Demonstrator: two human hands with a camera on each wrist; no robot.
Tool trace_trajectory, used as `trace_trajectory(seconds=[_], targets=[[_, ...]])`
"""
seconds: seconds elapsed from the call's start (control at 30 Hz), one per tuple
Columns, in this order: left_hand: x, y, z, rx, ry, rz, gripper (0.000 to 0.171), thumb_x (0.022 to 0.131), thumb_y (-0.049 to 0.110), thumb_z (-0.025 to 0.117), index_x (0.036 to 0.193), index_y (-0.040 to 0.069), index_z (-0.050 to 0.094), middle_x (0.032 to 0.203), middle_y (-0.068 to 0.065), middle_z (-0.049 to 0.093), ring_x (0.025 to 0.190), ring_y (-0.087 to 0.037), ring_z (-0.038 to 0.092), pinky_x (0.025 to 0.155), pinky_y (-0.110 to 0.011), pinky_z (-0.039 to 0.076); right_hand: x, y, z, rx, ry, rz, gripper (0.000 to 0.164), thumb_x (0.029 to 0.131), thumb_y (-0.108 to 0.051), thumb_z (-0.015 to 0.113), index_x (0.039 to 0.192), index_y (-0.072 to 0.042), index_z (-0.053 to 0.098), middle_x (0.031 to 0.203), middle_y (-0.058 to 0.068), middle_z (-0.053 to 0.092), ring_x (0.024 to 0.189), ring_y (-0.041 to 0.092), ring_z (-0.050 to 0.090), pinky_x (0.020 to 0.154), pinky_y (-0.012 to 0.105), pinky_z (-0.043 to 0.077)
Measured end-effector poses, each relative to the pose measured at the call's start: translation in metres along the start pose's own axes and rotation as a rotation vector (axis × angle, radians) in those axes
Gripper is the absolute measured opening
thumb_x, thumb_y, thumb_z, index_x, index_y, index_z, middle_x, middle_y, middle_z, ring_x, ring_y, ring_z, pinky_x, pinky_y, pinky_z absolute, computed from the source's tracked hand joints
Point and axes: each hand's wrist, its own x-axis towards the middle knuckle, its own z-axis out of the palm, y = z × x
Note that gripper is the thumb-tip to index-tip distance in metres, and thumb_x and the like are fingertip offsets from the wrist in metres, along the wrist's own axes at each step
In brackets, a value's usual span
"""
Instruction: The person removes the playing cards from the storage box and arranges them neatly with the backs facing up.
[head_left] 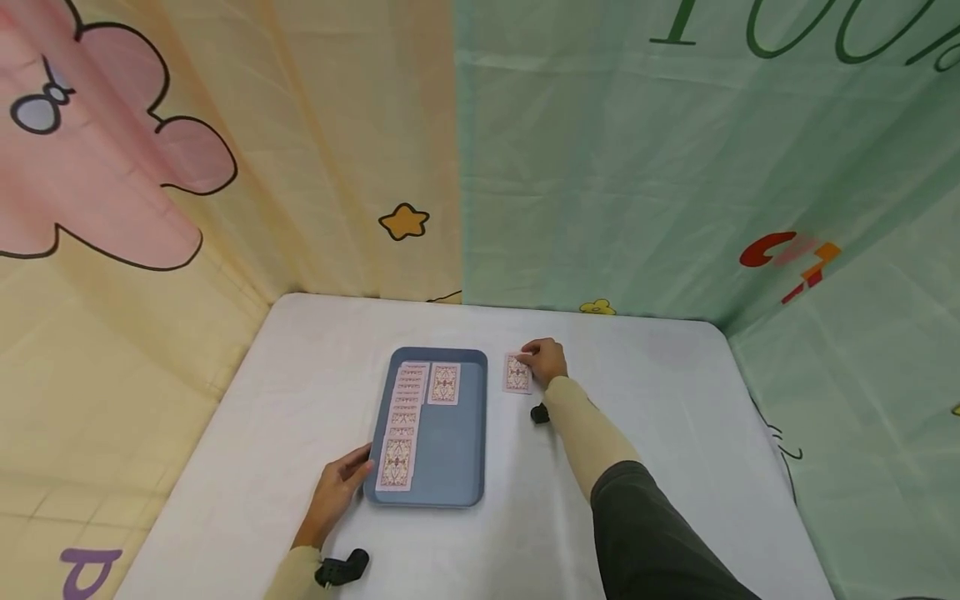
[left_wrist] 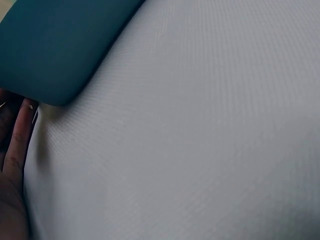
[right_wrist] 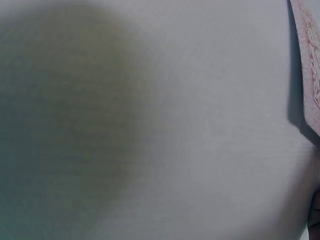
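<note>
At about two o'clock from the blue tray (head_left: pixel 450 458), my right hand (head_left: pixel 547 360) pinches a card (head_left: pixel 517 377) by its upper corner, forearm stretching in from five o'clock. My left hand (head_left: pixel 336 493) rests loosely extended fingers against the tray's eight o'clock edge. The card shows a pale-bordered back with ornate red patterning, its lower edge toward six o'clock.
</note>
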Motion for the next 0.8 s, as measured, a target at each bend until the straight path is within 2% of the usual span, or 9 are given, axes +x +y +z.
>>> trace_trajectory(seconds=[0.17, 0.33, 0.57, 0.63, 0.73, 0.8], targets=[[-0.001, -0.002, 0.003, -0.002, 0.015, -0.005, 0.044, 0.097, 0.015, 0.059, 0.134, -0.007, 0.051, 0.135, -0.021, 0.054, 0.117, -0.028, 0.056, 0.097, -0.024, 0.042, -0.006, 0.000, -0.002, 0.017, 0.042, -0.029, 0.025, 0.085, -0.015, 0.074, 0.106, -0.002, 0.071, 0.108, 0.014, 0.063, 0.101, 0.028, 0.055, 0.092, 0.041, 0.046], [-0.001, -0.004, 0.004, -0.022, 0.011, 0.015, 0.043, 0.097, 0.013, 0.059, 0.134, -0.007, 0.052, 0.135, -0.022, 0.054, 0.117, -0.030, 0.057, 0.095, -0.019, 0.042, -0.019, -0.017, -0.005, 0.190, 0.072, -0.089, 0.024, 0.087, -0.015, 0.072, 0.108, -0.002, 0.071, 0.100, 0.013, 0.061, 0.089, 0.026, 0.053, 0.079, 0.036, 0.047], [0.000, -0.002, 0.000, 0.000, 0.012, -0.007, 0.045, 0.098, 0.015, 0.057, 0.136, -0.007, 0.049, 0.138, -0.022, 0.051, 0.122, -0.034, 0.052, 0.105, -0.042, 0.039, -0.048, -0.056, 0.012, 0.302, -0.039, -0.239, 0.027, 0.083, -0.014, 0.077, 0.107, -0.003, 0.072, 0.092, 0.006, 0.065, 0.079, 0.018, 0.056, 0.067, 0.025, 0.046], [0.001, -0.002, -0.001, 0.004, 0.011, -0.002, 0.045, 0.098, 0.016, 0.057, 0.136, -0.007, 0.049, 0.137, -0.022, 0.052, 0.122, -0.034, 0.053, 0.105, -0.040, 0.040, -0.057, -0.065, 0.020, 0.331, -0.075, -0.265, 0.027, 0.082, -0.013, 0.077, 0.106, -0.003, 0.072, 0.093, 0.006, 0.066, 0.080, 0.017, 0.058, 0.067, 0.025, 0.047], [0.001, -0.002, -0.001, -0.003, 0.007, 0.000, 0.044, 0.097, 0.015, 0.058, 0.135, -0.007, 0.050, 0.136, -0.022, 0.053, 0.119, -0.028, 0.055, 0.100, -0.026, 0.042, -0.071, -0.076, 0.031, 0.338, -0.124, -0.302, 0.025, 0.083, -0.013, 0.077, 0.106, -0.004, 0.072, 0.096, 0.007, 0.068, 0.081, 0.017, 0.058, 0.067, 0.026, 0.048], [0.001, -0.003, 0.001, -0.012, 0.005, 0.002, 0.043, 0.097, 0.014, 0.058, 0.135, -0.008, 0.050, 0.136, -0.023, 0.053, 0.117, -0.028, 0.056, 0.098, -0.023, 0.042, -0.082, -0.081, 0.038, 0.331, -0.154, -0.316, 0.024, 0.083, -0.012, 0.076, 0.105, -0.003, 0.073, 0.097, 0.008, 0.068, 0.080, 0.017, 0.058, 0.066, 0.027, 0.048]])
